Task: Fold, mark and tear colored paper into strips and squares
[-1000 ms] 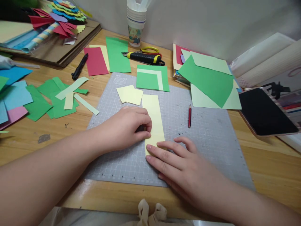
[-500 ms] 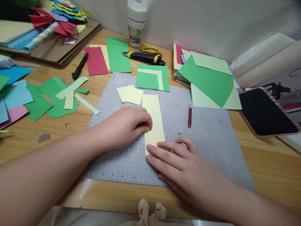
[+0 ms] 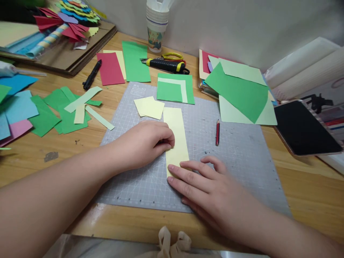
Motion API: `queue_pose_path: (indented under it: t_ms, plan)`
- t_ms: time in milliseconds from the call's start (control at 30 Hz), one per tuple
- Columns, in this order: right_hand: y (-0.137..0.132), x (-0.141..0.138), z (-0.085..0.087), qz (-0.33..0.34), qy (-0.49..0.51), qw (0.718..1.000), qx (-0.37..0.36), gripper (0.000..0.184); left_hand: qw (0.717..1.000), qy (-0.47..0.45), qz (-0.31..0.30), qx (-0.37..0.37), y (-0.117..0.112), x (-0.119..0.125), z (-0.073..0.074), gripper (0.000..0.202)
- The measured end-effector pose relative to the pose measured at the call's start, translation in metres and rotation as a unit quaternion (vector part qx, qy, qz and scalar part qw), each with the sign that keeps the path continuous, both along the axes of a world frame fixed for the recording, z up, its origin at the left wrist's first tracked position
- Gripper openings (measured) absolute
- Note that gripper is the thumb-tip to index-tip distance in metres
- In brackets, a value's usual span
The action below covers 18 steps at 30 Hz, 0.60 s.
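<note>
A long pale yellow paper strip [image 3: 176, 132] lies on the grey cutting mat [image 3: 236, 150]. My left hand [image 3: 146, 143] is curled, its fingertips pressed together on the strip's left edge. My right hand [image 3: 204, 186] lies flat with fingers stretched out, the fingertips resting on the strip's near end. A smaller pale yellow piece [image 3: 149, 106] lies just beyond the strip, and a red pencil [image 3: 217, 132] lies on the mat to the right.
Green, blue and pink scraps [image 3: 51, 114] lie at left. Behind the mat are red and green sheets [image 3: 122, 66], a utility knife [image 3: 166, 65], scissors [image 3: 172, 56], a black marker [image 3: 91, 74] and stacked cups [image 3: 156, 25]. A green paper stack [image 3: 239, 93] and a phone [image 3: 303, 127] lie at right.
My left fingers have closed tighter against the strip's left edge. My right hand has stayed in place.
</note>
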State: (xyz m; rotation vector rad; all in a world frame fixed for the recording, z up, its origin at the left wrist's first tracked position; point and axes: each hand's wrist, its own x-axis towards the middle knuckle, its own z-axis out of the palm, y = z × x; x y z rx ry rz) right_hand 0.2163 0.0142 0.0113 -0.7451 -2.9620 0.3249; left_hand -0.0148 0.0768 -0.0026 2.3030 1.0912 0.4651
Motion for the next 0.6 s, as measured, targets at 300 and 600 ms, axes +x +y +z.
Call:
queue_pose_path:
  t_ms: [300, 600]
  plan:
    - [0.0021, -0.0012, 0.0014, -0.002, 0.008, 1.000, -0.019, 0.031, 1.000, -0.002, 0.005, -0.011, -0.0013, 0.0000, 0.0016, 0.004]
    - [-0.0066, -0.0013, -0.0005, -0.031, 0.001, 0.999, 0.009, 0.039, 1.000, 0.004, 0.017, -0.020, -0.0015, 0.0022, 0.0014, 0.005]
